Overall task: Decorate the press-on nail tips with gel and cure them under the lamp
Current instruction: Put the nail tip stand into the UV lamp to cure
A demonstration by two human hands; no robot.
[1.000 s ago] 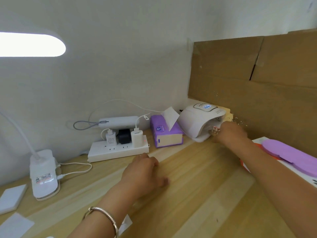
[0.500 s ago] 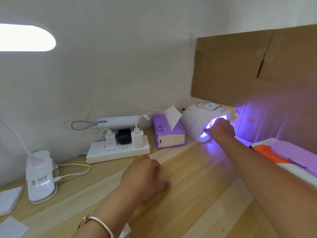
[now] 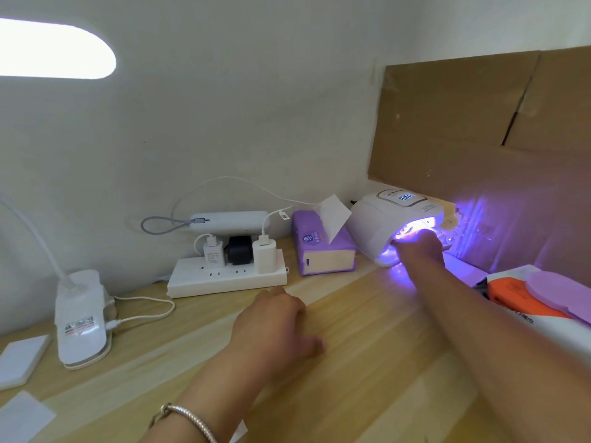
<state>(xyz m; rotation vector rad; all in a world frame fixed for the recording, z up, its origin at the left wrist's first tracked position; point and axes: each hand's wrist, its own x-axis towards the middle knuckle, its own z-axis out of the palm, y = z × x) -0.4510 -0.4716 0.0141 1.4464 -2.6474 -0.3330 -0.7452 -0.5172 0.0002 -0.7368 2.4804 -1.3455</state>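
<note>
The right hand [image 3: 419, 247] reached into the glowing mouth of the curing lamp [image 3: 377, 225]. Its fingers were hidden inside, so I could not tell whether they pinched anything. The nail tips were out of sight, presumably under that violet light. The left hand [image 3: 271, 324] lay loosely curled on the counter [image 3: 367, 362], holding nothing. Holding the tips level and quiet under the light would serve best, I thought. The tissue pack [image 3: 323, 251] stood just beside the lamp, cardboard [image 3: 463, 139] close behind; open room lay toward the person.

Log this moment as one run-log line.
step: curing | right hand: at mouth of lit nail lamp | left hand: resting on desk
</note>
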